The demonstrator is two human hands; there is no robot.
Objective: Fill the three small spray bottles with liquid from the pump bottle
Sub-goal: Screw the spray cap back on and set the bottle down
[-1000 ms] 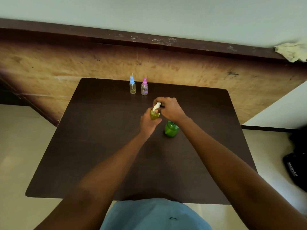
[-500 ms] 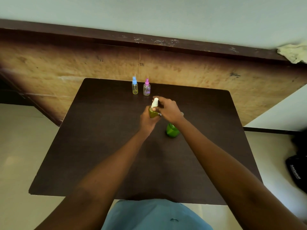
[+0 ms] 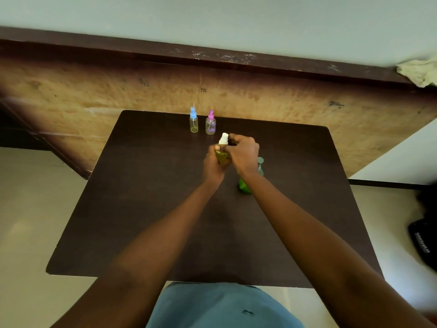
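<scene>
My left hand grips a small spray bottle holding yellow-green liquid, lifted above the dark table. Its white spray top is pinched by the fingers of my right hand. The green pump bottle stands on the table just right of my hands, mostly hidden behind my right wrist, its pale pump head showing. Two more small spray bottles stand at the table's far edge: one with a blue top and one with a pink top.
A plywood panel with a dark ledge rises right behind the table. A crumpled cloth lies on the ledge at the far right. A black bag sits on the floor to the right.
My right hand's fingers have shifted around the white spray top, and the top now stands more upright on the bottle. The view has tilted slightly; the other bottles have not moved.
</scene>
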